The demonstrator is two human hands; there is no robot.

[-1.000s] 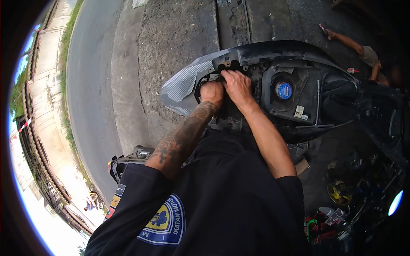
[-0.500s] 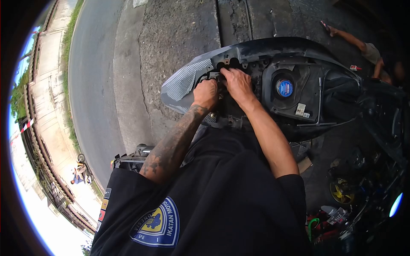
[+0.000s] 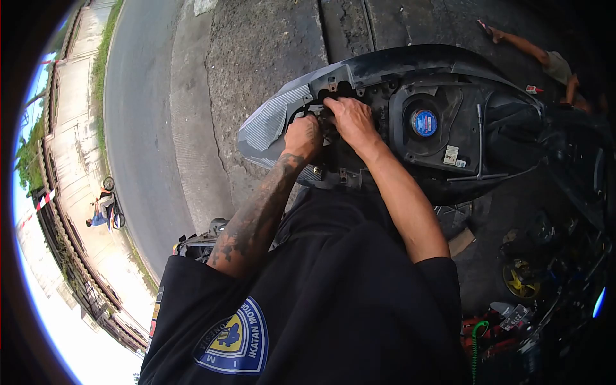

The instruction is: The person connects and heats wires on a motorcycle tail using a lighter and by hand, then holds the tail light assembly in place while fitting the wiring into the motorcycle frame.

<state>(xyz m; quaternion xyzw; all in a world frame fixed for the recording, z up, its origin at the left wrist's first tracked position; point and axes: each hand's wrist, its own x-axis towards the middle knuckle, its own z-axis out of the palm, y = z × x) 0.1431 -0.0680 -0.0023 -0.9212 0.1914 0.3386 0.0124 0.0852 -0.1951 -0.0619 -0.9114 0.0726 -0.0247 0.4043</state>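
Observation:
Both of my hands are in the rear opening of a black scooter (image 3: 436,58) whose seat is off. My left hand (image 3: 303,136) is closed like a fist beside the silver carbon-patterned tail panel (image 3: 268,122); what its fingers hold is hidden. Right beside it, my right hand (image 3: 353,122) has its fingers bent down into the dark cavity near a metal bracket (image 3: 332,85). Its fingertips are partly out of sight, and anything pinched there is too small to make out. A round blue-labelled cap (image 3: 423,123) sits in the panel to the right.
A T-handle wrench (image 3: 479,141) lies along the right edge of the panel. Motorcycle parts with a yellow wheel (image 3: 521,279) and a green coiled hose (image 3: 475,350) are at lower right. Another person's leg (image 3: 523,45) shows at upper right. A road (image 3: 144,128) runs on the left.
My hands stay in the same cavity, with the left hand's wrist shifted slightly. The whole view has moved a little. A motorbike rider across the road has moved up in the picture.

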